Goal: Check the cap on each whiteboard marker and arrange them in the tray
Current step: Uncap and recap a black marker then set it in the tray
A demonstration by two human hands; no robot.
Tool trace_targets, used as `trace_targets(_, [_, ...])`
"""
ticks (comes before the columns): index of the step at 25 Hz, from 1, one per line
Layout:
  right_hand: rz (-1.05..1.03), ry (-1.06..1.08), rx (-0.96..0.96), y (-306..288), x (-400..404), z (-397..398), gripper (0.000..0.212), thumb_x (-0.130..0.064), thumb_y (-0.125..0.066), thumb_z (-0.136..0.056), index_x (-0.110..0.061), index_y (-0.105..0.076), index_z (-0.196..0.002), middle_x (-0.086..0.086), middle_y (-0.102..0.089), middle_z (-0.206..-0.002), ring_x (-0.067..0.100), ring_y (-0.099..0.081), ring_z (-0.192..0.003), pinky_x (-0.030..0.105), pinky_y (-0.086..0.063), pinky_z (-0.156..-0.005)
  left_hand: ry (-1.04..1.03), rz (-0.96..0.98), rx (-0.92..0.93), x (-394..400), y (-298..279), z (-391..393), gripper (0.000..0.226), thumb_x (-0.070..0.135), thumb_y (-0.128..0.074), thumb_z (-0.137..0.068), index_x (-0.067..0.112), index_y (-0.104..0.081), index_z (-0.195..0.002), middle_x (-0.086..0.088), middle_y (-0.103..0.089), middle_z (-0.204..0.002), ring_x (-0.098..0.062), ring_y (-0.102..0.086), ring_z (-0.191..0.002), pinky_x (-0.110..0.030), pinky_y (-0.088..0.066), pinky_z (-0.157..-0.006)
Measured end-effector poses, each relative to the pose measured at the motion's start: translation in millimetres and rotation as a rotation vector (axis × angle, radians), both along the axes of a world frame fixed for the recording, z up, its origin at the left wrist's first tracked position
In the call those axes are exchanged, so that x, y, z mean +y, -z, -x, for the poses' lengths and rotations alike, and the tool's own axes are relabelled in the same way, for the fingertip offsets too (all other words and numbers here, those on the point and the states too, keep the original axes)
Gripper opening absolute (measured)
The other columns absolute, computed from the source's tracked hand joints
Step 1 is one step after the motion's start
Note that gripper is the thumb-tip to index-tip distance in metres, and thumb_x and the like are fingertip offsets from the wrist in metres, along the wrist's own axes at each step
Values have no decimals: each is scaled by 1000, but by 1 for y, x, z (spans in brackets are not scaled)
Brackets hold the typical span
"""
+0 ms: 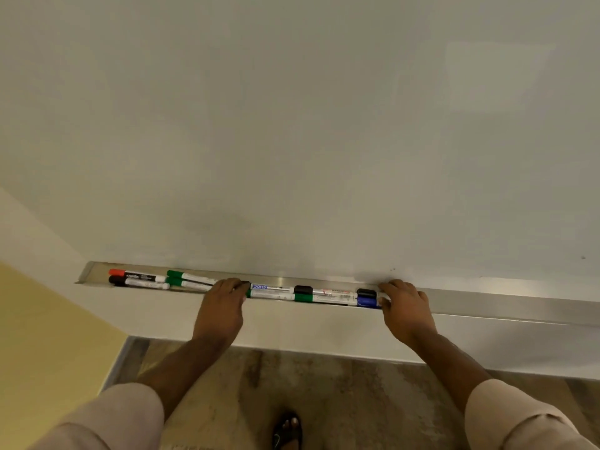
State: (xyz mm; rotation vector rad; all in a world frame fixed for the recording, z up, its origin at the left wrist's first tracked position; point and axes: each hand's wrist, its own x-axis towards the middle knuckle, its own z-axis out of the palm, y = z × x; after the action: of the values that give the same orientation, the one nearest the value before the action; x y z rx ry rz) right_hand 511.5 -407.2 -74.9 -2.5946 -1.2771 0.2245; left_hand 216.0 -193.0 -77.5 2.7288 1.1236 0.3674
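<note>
A long metal tray (487, 298) runs under the whiteboard. At its left end lie a red-capped marker (136, 275) and a black-capped marker (138, 282), then two green-capped markers (188, 280). In the middle lie two rows of markers end to end, with a black cap (303, 290), a green cap (303, 298), another black cap (366, 292) and a blue cap (367, 301). My left hand (224, 306) rests on the left end of these rows, fingers curled over the markers. My right hand (406, 306) presses against their right end.
The whiteboard (292, 125) fills the upper view. A yellow wall (39, 336) stands at the left. Below are a wooden floor (324, 384) and my sandalled foot (287, 430).
</note>
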Motion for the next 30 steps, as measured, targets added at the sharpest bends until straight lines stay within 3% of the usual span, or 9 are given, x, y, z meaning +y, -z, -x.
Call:
trace_targets(6, [-41,28,-31,-3,-3,13,30,-15,-60,-89,-16,-60,-119,6,-62,-118,26,-53,-106,42,-42,-93,-167,22,76,59,-6,42,47,-12,-55,-75,2,-63,-119,-21,-60,-125,-40,-53,-115,-47,-43,-100])
trace_targets(14, [-122,52,-23,-9,27,47,20,-17,-59,-90,-14,-64,-109,7,-63,-105,26,-53,-95,39,-46,-83,-54,103,98,90,4,53,31,-3,-60,-82,8,-70,-108,-15,-67,-109,-36,-55,-101,-42,-46,-90])
trace_targets(20, [-76,77,-20,-11,42,74,30,-21,-61,-89,-15,-61,-119,6,-63,-113,27,-53,-102,43,-45,-91,47,99,79,89,4,52,25,10,-60,-88,13,-69,-111,-10,-68,-108,-32,-53,-96,-38,-43,-81])
trace_targets(30, [-94,63,-11,-17,71,113,30,-22,-63,-88,-16,-61,-118,5,-63,-111,25,-53,-100,41,-43,-89,53,233,-147,93,10,64,23,2,-64,-84,8,-72,-105,-10,-69,-106,-30,-54,-100,-34,-41,-89])
